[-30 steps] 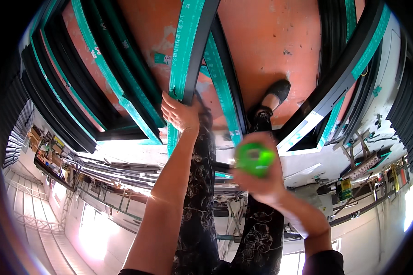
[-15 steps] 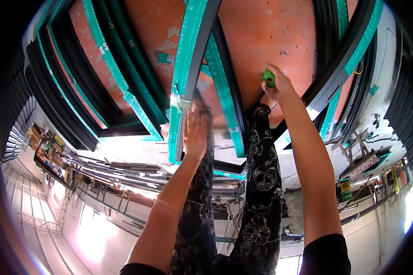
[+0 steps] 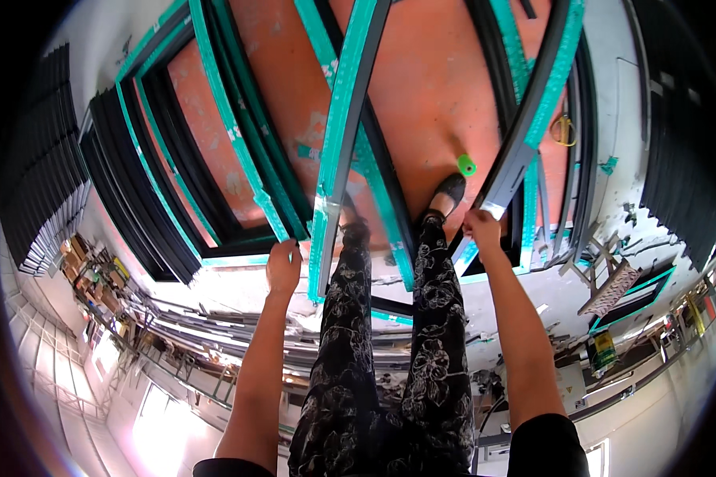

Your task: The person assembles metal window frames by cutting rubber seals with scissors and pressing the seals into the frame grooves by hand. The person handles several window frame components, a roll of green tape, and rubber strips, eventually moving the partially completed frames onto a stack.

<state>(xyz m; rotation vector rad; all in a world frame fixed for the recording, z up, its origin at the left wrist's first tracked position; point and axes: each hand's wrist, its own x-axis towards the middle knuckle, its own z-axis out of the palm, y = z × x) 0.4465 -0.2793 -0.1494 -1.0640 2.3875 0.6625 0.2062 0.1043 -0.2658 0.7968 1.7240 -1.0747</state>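
Observation:
My left hand (image 3: 283,266) is closed, beside the lower end of a dark frame bar covered in green film (image 3: 250,171). Whether its fingers grip anything is hidden. My right hand (image 3: 484,230) has its fingers bent at the lower part of a dark bar with green film (image 3: 525,131), just below a shiny strip (image 3: 493,209). Contact there seems likely, but a firm grip does not show. On the reddish board (image 3: 429,71), beside my shoe, lies a small bright green roll (image 3: 466,165). Between my arms leans a middle green-filmed bar (image 3: 346,111) with a shiny band across it.
Stacked dark frames (image 3: 147,191) stand to the left. Yellow-handled scissors (image 3: 563,131) lie at the right. Dark ribbed lengths (image 3: 680,119) line the far right. Long profiles (image 3: 239,338) and a shelf with boxes (image 3: 91,274) are behind my legs.
My right hand has let go of the green roll, now on the board, and come back to the right bar. My left hand has left the middle bar and moved left. The view has shifted.

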